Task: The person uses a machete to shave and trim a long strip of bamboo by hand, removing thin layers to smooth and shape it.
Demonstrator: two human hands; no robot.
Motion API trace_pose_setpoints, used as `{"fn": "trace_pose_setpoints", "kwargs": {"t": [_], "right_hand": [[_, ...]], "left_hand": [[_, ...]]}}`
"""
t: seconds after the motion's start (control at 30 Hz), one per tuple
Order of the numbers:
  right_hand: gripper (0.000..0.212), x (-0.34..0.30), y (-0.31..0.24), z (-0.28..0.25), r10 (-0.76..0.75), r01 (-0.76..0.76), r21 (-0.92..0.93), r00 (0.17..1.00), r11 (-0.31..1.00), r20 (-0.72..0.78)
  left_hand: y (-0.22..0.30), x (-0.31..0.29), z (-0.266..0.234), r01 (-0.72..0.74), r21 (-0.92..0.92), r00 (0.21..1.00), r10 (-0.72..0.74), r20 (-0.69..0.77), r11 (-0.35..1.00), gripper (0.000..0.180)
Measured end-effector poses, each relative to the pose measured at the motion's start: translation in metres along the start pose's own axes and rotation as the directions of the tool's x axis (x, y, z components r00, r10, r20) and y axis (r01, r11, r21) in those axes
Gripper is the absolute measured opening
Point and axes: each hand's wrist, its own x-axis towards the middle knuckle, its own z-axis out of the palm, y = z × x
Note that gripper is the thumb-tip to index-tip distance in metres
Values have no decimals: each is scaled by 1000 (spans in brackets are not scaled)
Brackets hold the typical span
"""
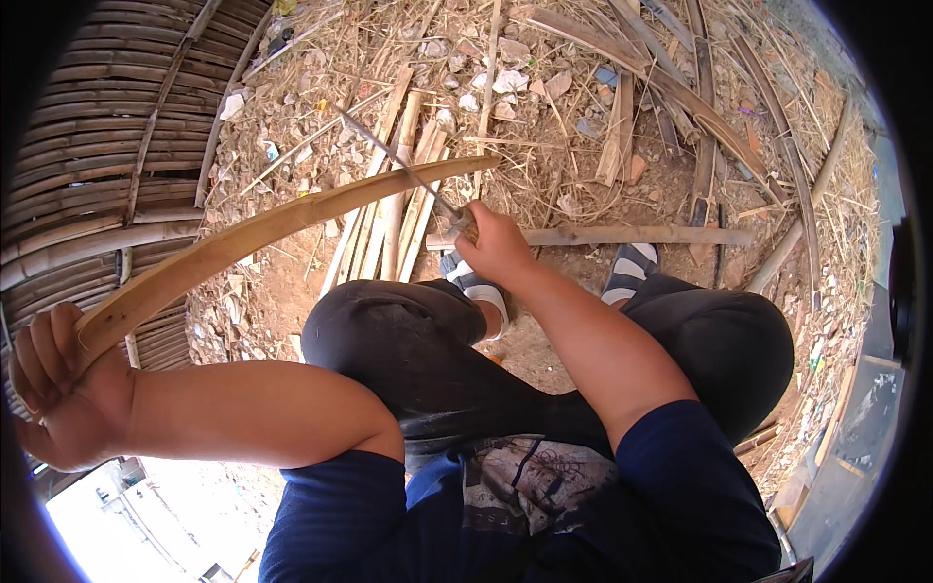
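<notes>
My left hand (83,398) is closed round the near end of a long, curved bamboo strip (262,225), out at the far left. From there the strip slants up and rightward, its tip beyond my knees. In front of me, my right hand (494,241) is closed on the handle of a long, thin-bladed knife (377,143). The blade points up and left and crosses the strip near its far end; whether it presses into the bamboo I cannot tell. A flat bamboo slat (622,236) lies crosswise by my sandalled feet.
Several split bamboo pieces (389,219) lie on the ground ahead. A slatted bamboo wall (87,126) stands at left. Longer poles and strips (705,117) are strewn at the far right. Straw, stones and rubble cover the dirt. My bent knees (389,330) are below the strip.
</notes>
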Motion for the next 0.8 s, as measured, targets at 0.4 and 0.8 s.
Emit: {"fn": "trace_pose_setpoints", "kwargs": {"t": [0.4,0.8], "right_hand": [[34,-5,56,7,373,-375,-25,925,927,-67],[34,-10,-19,16,-157,157,17,988,988,5]], "left_hand": [[-9,6,-2,-53,55,996,56,-66,997,34],[-14,14,-28,-21,-21,991,18,-135,1000,48]]}}
